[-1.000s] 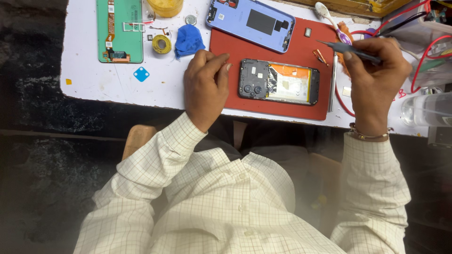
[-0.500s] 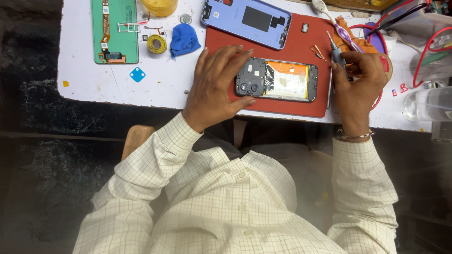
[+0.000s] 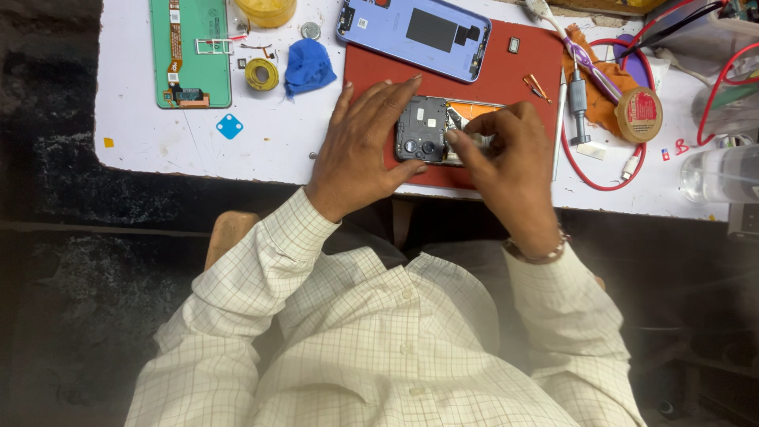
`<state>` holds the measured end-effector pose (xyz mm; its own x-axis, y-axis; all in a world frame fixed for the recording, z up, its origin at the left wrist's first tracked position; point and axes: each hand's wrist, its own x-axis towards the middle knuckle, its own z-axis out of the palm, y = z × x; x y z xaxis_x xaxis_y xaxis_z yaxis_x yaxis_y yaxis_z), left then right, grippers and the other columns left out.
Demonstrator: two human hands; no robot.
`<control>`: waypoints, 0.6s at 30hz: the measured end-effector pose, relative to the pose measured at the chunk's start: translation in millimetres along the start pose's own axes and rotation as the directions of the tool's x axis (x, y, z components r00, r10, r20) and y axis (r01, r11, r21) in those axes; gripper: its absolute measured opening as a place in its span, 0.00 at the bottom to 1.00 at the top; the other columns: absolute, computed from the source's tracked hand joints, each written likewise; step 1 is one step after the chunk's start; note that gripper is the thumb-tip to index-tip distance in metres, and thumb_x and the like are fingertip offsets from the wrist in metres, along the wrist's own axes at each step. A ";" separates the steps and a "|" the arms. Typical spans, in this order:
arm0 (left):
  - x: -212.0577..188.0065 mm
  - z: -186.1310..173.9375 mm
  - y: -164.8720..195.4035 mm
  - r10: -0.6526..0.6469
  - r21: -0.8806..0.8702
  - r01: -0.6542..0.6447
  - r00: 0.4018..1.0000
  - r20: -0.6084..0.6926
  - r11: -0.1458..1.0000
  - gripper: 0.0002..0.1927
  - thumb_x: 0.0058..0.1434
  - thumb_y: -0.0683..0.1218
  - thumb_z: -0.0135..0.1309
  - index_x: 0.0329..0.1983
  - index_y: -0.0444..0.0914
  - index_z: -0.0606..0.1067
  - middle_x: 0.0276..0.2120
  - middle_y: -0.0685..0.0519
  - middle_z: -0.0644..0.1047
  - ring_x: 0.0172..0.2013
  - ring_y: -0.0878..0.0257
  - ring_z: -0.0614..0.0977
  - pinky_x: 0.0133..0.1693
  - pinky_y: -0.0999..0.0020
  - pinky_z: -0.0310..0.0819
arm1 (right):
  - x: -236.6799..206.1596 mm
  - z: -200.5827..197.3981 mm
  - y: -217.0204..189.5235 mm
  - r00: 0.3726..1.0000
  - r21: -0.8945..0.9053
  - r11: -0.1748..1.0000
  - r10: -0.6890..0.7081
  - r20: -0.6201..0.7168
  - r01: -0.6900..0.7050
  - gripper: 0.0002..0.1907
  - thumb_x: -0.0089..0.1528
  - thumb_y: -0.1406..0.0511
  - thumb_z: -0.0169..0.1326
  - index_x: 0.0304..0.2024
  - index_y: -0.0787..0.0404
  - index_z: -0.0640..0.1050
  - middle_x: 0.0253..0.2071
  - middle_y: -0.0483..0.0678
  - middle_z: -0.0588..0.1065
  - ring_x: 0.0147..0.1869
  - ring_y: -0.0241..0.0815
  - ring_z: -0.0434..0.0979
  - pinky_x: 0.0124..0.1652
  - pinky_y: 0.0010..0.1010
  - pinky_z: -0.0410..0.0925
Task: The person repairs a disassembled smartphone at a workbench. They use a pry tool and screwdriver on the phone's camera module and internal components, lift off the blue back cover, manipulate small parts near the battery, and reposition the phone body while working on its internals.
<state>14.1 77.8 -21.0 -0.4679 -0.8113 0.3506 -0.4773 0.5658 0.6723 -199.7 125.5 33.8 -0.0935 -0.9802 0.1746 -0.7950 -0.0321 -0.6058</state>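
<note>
While the opened phone [image 3: 443, 130] lies on the red mat [image 3: 522, 75] at the desk's [image 3: 269, 142] near edge, left hand [image 3: 368, 146] flat, fingers spread, steadying its camera end, right hand [image 3: 510, 158] fingers pinched narrow on its interior, detached blue back cover [image 3: 415, 32] just beyond.

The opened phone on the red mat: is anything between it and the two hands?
Nothing visible. The left hand rests on the phone at its camera end, and the right hand lies over its other end, fingertips on it. The red mat lies underneath.

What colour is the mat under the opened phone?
Red; the mat shows best in the head view.
</note>
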 end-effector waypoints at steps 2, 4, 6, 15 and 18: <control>-0.1 0.4 -0.1 0.002 -0.011 -0.002 1.000 -0.004 1.000 0.57 0.50 0.57 0.74 0.77 0.45 0.54 0.67 0.48 0.70 0.69 0.49 0.68 0.72 0.41 0.45 | 2.2 5.5 -8.1 0.998 -0.045 0.998 -0.055 -0.023 0.054 0.18 0.58 0.60 0.72 0.35 0.67 0.78 0.37 0.51 0.68 0.36 0.44 0.71 0.35 0.36 0.66; -0.3 0.8 -0.8 -0.001 -0.016 0.001 1.000 -0.009 1.000 0.57 0.50 0.56 0.74 0.77 0.46 0.54 0.67 0.48 0.70 0.69 0.50 0.68 0.72 0.42 0.46 | 5.7 10.3 -12.1 0.995 -0.124 0.988 -0.098 -0.030 0.093 0.19 0.57 0.60 0.73 0.33 0.66 0.78 0.34 0.51 0.69 0.37 0.46 0.70 0.35 0.39 0.65; -1.1 1.7 -0.7 -0.012 -0.026 0.012 1.000 -0.004 1.000 0.57 0.49 0.56 0.75 0.77 0.46 0.53 0.67 0.48 0.71 0.69 0.50 0.68 0.72 0.41 0.46 | 7.2 13.7 -12.8 0.992 -0.148 0.982 -0.123 -0.035 0.117 0.17 0.58 0.61 0.72 0.32 0.66 0.78 0.34 0.50 0.69 0.37 0.47 0.70 0.36 0.41 0.64; 0.1 1.9 0.2 -0.015 -0.024 0.015 1.000 -0.005 1.000 0.58 0.49 0.56 0.75 0.77 0.46 0.53 0.66 0.48 0.70 0.69 0.49 0.68 0.72 0.41 0.46 | 8.1 9.3 -7.5 0.997 0.180 0.982 0.071 -0.035 -0.064 0.12 0.65 0.69 0.62 0.50 0.67 0.77 0.41 0.50 0.78 0.35 0.35 0.75 0.36 0.28 0.69; -0.2 1.2 0.8 -0.016 -0.039 0.015 1.000 -0.004 0.999 0.58 0.48 0.56 0.76 0.76 0.46 0.53 0.67 0.49 0.70 0.68 0.50 0.68 0.72 0.41 0.46 | 5.2 1.1 -8.5 0.995 0.258 0.961 0.095 0.007 -0.094 0.16 0.68 0.70 0.60 0.57 0.67 0.75 0.48 0.51 0.80 0.43 0.33 0.80 0.42 0.24 0.73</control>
<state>12.9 78.6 -21.3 -0.4576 -0.8206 0.3425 -0.4551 0.5470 0.7026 -192.8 120.5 39.0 -0.1649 -0.9801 0.1107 -0.6006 0.0108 -0.7995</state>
